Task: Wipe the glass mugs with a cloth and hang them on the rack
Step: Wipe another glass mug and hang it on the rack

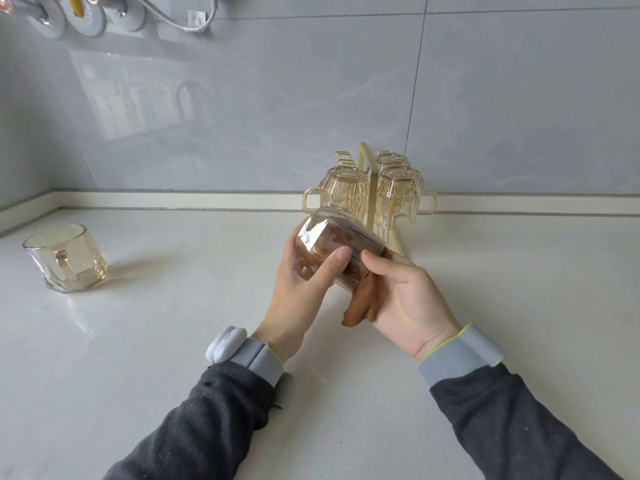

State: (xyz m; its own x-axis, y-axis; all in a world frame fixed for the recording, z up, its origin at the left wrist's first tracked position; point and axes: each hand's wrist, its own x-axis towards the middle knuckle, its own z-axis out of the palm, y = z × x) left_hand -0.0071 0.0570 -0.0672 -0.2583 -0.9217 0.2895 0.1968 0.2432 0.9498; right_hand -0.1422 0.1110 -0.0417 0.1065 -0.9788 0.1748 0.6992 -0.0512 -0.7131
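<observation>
Head view: left hand gripped the held mug, thumb laid across its side, fingers curled round the base end. The held mug was tilted above the counter, base up-left, mouth down-right, just in front of the rack. Right hand clutched the brown cloth at the mug's mouth. Part of the cloth was stuffed inside the glass and a tail hung below the palm. The gold rack stood at the back of the counter by the wall and carried three mugs upside down, one on its left side and two on its right. A spare mug stood upright on the counter far left, well apart, handle facing the camera. Grey wristbands were on both wrists, with a white device on the left one.
</observation>
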